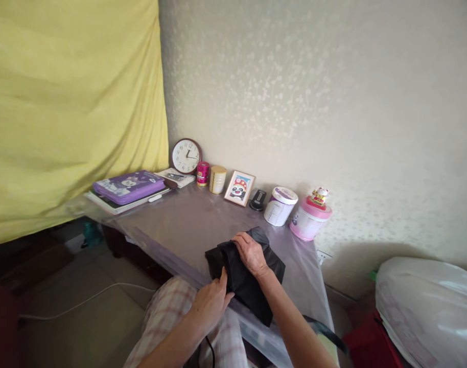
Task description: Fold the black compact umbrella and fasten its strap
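Black bundle (251, 290) at the table's near edge, under and between the two hands, just above the person's knees; whether it rests fully on the plastic-covered table (172, 220) or is slightly lifted, cannot tell. Right hand (252, 253) palm down on the upper part, fingers bent over a fold and gripping it, thumb hidden; probably so placed to pin the far side. Left hand (212, 301) holds the near left margin, index finger laid along the fold and thumb lower down, apart from it; likely this keeps the layers from slipping while the other hand presses. Ground around the hands is bare; beyond the right hand, toward the wall, stand a white canister (280, 209), a pink-lidded tub (309, 222) with a cat figurine (320, 197) on top, and a picture frame (239, 188). Well to the left of the left hand, a purple case (130, 186) lies on books; such edge placement seems meant to spare working room. Bundle itself: plain black, dull with a faint sheen, thin and limp, creased, corners poking out on several sides. Fabric or plastic, cannot tell.
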`<action>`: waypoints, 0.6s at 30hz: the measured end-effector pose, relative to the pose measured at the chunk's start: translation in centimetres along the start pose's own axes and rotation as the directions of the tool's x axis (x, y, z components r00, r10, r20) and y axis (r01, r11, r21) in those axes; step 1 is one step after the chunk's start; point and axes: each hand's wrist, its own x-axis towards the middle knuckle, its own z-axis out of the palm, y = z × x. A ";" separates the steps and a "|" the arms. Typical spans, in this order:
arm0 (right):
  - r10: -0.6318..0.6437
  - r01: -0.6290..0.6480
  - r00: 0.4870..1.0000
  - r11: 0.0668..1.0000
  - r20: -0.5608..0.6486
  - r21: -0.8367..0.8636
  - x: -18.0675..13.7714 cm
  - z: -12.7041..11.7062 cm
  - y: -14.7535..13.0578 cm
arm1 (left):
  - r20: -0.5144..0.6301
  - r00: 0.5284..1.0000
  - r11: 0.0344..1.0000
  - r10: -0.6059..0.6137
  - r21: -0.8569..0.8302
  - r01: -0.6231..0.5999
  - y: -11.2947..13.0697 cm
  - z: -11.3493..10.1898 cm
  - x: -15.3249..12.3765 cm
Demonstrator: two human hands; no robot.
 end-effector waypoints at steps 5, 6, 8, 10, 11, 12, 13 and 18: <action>-0.027 0.034 0.992 0.998 0.123 -0.055 0.0 0.4 -0.3 | -0.002 1.000 1.000 -0.006 0.007 0.006 -0.1 0.2 0.2; -0.029 0.039 0.988 0.997 0.150 -0.066 0.1 0.3 -0.4 | -0.003 1.000 1.000 -0.007 0.003 0.007 0.0 0.0 0.1; -0.026 0.044 0.981 0.995 0.194 -0.090 0.2 0.1 -0.6 | -0.002 1.000 1.000 -0.003 -0.012 0.003 0.1 -0.3 -0.1; -0.015 0.040 0.976 0.993 0.217 -0.113 0.3 0.0 -0.7 | -0.006 1.000 1.000 -0.013 -0.025 0.013 0.2 -0.5 -0.3; -0.008 0.036 0.975 0.992 0.222 -0.122 0.4 0.0 -0.7 | -0.012 1.000 0.999 -0.022 -0.033 0.022 0.2 -0.5 -0.5; -0.003 0.034 0.974 0.991 0.227 -0.131 0.4 0.0 -0.7 | -0.024 0.999 0.999 -0.033 -0.040 0.032 0.3 -0.5 -0.6; 0.001 0.032 0.973 0.990 0.231 -0.140 0.4 0.0 -0.7 | -0.041 0.998 0.998 -0.040 -0.046 0.038 0.3 -0.5 -0.8; 0.015 0.031 0.968 0.983 0.250 -0.178 0.4 0.1 -0.7 | -0.073 0.997 0.998 -0.019 0.061 0.023 0.9 0.2 -1.0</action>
